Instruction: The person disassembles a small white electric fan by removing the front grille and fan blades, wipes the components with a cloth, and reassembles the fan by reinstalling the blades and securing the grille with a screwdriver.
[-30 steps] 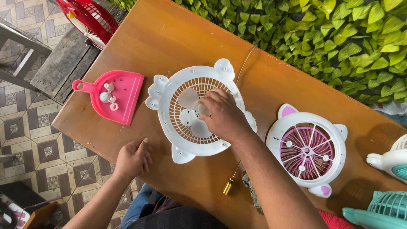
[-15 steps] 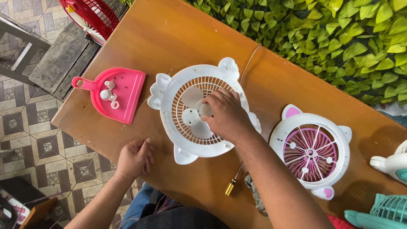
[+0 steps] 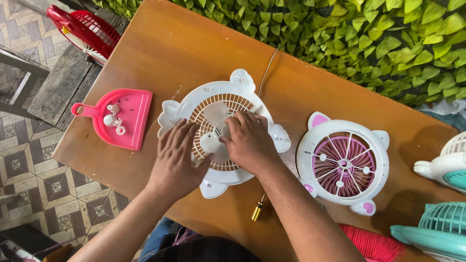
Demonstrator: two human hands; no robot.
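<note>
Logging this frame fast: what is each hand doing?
Left hand: open, flat on the white fan housing.
Right hand: fingers curled at the fan blade; grip unclear.

a pink dustpan (image 3: 119,118) holding small white parts (image 3: 114,118) lies at the left of a brown wooden table (image 3: 310,82), and a white and pink fan grille (image 3: 343,162) lies at the right. a yellow-handled screwdriver (image 3: 257,210) sits near the bottom edge, with teal fans (image 3: 437,228) at the lower right. a red basket (image 3: 85,30) is at the upper left, green leaves (image 3: 369,43) fill the top, and patterned floor tiles (image 3: 29,160) show at the left.
</note>
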